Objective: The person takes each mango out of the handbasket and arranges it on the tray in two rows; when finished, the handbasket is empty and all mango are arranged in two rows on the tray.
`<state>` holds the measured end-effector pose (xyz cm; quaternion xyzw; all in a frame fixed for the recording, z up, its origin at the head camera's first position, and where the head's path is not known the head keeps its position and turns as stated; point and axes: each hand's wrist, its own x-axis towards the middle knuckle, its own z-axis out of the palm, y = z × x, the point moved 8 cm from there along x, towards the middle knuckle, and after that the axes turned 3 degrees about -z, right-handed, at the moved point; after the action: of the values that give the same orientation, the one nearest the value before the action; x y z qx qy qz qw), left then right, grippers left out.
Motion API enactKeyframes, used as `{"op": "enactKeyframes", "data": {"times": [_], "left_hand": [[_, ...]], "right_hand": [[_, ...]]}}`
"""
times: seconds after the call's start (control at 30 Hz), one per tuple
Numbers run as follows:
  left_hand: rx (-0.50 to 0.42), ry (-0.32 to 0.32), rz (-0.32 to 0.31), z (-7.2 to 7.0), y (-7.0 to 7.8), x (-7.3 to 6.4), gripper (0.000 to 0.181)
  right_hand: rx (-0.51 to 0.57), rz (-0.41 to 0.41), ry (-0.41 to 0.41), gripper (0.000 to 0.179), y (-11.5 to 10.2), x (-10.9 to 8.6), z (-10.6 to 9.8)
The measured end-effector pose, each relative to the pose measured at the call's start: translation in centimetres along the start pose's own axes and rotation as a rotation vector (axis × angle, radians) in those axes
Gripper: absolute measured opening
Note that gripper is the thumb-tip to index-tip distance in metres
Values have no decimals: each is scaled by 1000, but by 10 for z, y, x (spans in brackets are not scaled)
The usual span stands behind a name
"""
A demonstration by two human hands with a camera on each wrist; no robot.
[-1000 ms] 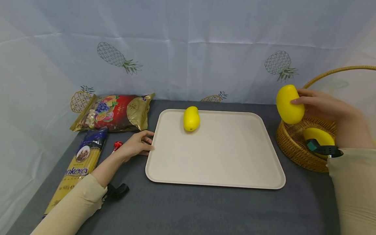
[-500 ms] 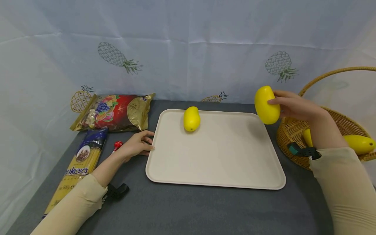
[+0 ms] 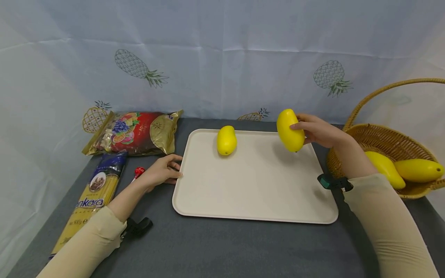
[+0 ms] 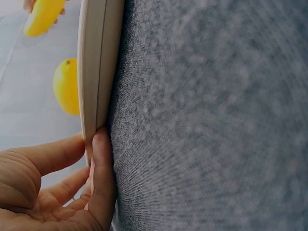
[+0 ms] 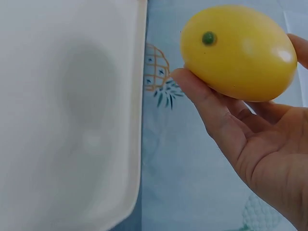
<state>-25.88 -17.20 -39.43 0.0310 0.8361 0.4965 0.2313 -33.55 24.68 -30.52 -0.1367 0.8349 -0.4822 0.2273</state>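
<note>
My right hand (image 3: 321,131) holds a yellow mango (image 3: 289,130) above the back right part of the beige tray (image 3: 257,185), thumb on the near side. In the right wrist view a small green stem end shows on this mango (image 5: 240,53), and fingers support it from below. A second yellow mango (image 3: 226,140) rests near the tray's back edge, left of the middle. My left hand (image 3: 160,172) is at the tray's left edge. In the left wrist view its thumb and fingers pinch the tray rim (image 4: 94,86), the thumb on top and a finger underneath.
At the right stands a wicker basket (image 3: 393,137) with a tall handle, holding two yellow fruits (image 3: 419,170). On the left lie a red and gold candy bag (image 3: 133,133), a spaghetti packet (image 3: 92,199) and a red-wrapped lollipop (image 3: 139,171). A pineapple-print cloth (image 3: 222,77) hangs behind.
My right hand has carried the mango leftward from above the basket to over the tray, uncovering the basket's contents. The left hand and the mango on the tray have stayed put.
</note>
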Motion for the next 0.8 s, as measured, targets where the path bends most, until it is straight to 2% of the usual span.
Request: {"op": "enactKeyframes", "data": {"times": [0.37,0.57,0.8], "left_hand": [[2,0,2,-1,1,0,61],[-12,-6,5,0,0,1,60],[-28,-10,10,0,0,1,60]], "right_hand": [[149,-4,-15,65,3,26,35],[197,-8,-19,67,7,40,45],[272,-2,-15,62,12,56,57]]}}
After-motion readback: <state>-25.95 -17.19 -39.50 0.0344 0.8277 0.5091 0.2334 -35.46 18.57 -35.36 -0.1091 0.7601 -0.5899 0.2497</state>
